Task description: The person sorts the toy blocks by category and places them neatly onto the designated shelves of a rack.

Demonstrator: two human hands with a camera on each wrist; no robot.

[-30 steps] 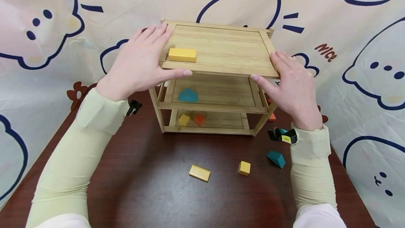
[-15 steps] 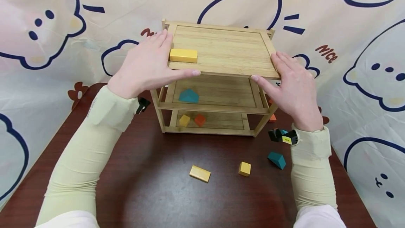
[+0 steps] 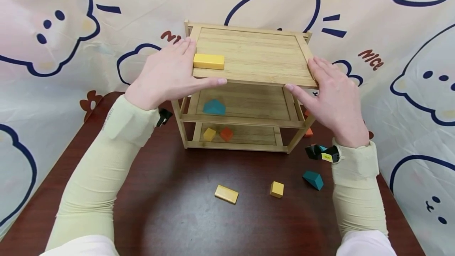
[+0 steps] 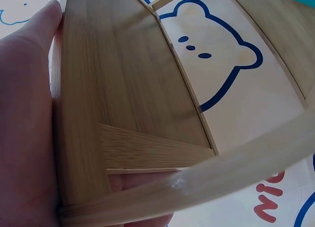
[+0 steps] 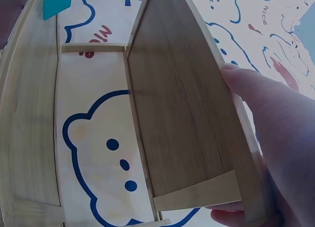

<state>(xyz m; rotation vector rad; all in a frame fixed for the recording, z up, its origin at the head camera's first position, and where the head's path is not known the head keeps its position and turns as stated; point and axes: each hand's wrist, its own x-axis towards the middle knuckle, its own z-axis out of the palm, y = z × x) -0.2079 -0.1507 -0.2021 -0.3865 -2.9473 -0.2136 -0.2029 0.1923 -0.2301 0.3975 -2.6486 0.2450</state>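
A small wooden shelf rack [image 3: 261,56] with three tiers stands on the table. My left hand [image 3: 165,72] lies over its top left end, fingers straight along the side and thumb along the front edge. On the opposite corner rests my right hand [image 3: 334,94], fingers over the side and thumb [image 5: 246,79] against the front edge. A yellow rectangular block [image 3: 208,61] sits on the top board, close beside the left fingers. The middle tier holds a blue-green angular block [image 3: 214,107]. A yellow cube [image 3: 209,134] and an orange cube [image 3: 226,134] lie on the bottom tier.
In front of the rack lie a flat yellow block [image 3: 226,194], another yellow cube [image 3: 277,189] and a dark teal block [image 3: 313,179]. Orange pieces [image 3: 309,132] show behind the right wrist. A cartoon-printed cloth [image 3: 423,50] hangs around the back and sides of the dark table [image 3: 177,224].
My left hand has slid to the right along the top board's left end, its thumb reaching further across the front edge. The right hand stays at its corner. The blocks have not moved.
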